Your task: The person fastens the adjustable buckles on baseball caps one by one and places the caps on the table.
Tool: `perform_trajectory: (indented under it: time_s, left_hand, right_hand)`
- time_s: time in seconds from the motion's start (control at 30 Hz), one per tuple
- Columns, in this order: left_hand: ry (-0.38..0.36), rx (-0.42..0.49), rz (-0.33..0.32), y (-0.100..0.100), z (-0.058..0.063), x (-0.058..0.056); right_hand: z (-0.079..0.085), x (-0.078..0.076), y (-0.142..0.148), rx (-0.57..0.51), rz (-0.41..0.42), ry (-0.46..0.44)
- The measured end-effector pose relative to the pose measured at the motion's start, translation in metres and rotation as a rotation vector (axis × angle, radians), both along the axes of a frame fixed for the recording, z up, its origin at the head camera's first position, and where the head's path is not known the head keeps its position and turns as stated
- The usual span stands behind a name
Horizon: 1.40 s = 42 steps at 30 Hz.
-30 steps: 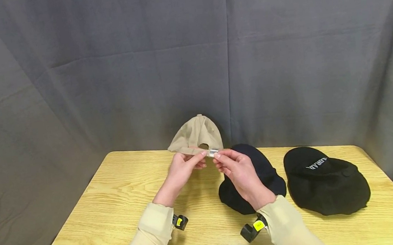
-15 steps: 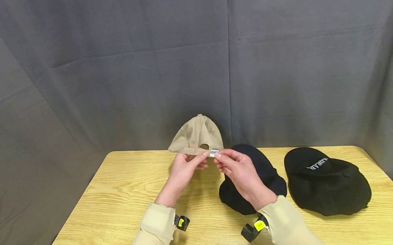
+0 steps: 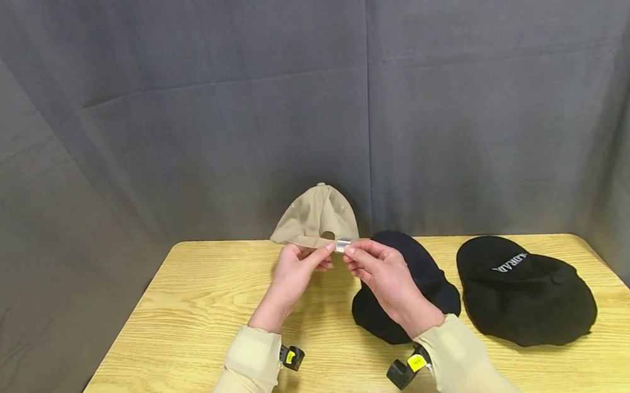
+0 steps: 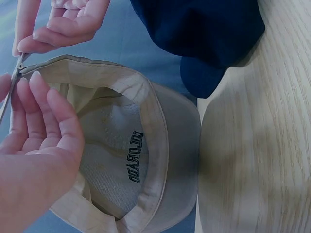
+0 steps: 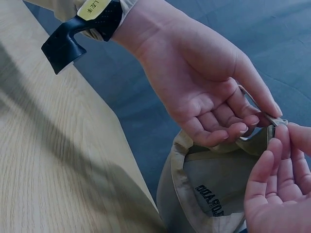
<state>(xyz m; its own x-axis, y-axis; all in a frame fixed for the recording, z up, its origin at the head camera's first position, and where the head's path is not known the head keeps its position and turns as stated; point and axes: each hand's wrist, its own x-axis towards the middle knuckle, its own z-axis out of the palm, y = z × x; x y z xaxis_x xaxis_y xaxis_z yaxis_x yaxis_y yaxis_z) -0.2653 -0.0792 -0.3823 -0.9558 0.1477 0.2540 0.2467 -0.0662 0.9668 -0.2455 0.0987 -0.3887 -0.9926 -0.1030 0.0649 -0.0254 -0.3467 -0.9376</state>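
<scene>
A beige baseball cap (image 3: 313, 212) is held up over the far part of the table, its back opening facing me. My left hand (image 3: 291, 275) pinches the cap's back strap (image 3: 315, 241) between thumb and fingers. At the strap's right end, the thumb and fingers of my right hand (image 3: 388, 278) pinch the silver metal buckle (image 3: 343, 245). Both hands are close together, fingertips a little apart. Seen in the left wrist view, the inside of the cap (image 4: 116, 141) shows dark stitched lettering. Whether the strap runs through the buckle, I cannot tell.
Just right of the beige cap, a dark navy cap (image 3: 425, 274) lies on the wooden table (image 3: 191, 335), partly behind my right hand. Farther right lies a black cap (image 3: 530, 302) with white lettering. A grey curtain (image 3: 227, 116) hangs behind the table.
</scene>
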Motion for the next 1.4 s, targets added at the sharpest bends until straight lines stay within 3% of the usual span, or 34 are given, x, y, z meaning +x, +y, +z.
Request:
perform_trajectory:
  time_s: [0.23, 0.53, 0.97, 1.4]
  left_hand:
    - [0.009, 0.02, 0.041, -0.0011, -0.0013, -0.0004]
    - [-0.004, 0.019, 0.033, 0.0029, -0.0035, 0.0]
    - [-0.014, 0.038, 0.06, 0.0034, -0.0009, 0.0009]
    - [-0.013, 0.039, 0.039, 0.0074, -0.0024, 0.0024]
  right_hand:
    - [0.001, 0.0002, 0.0002, -0.009, -0.004, -0.002]
    - [-0.0009, 0.0009, 0.0004, 0.033, -0.029, -0.009]
    - [-0.0026, 0.0022, 0.0015, -0.002, -0.016, -0.025]
    - [-0.0025, 0.0002, 0.0009, -0.027, -0.007, -0.034]
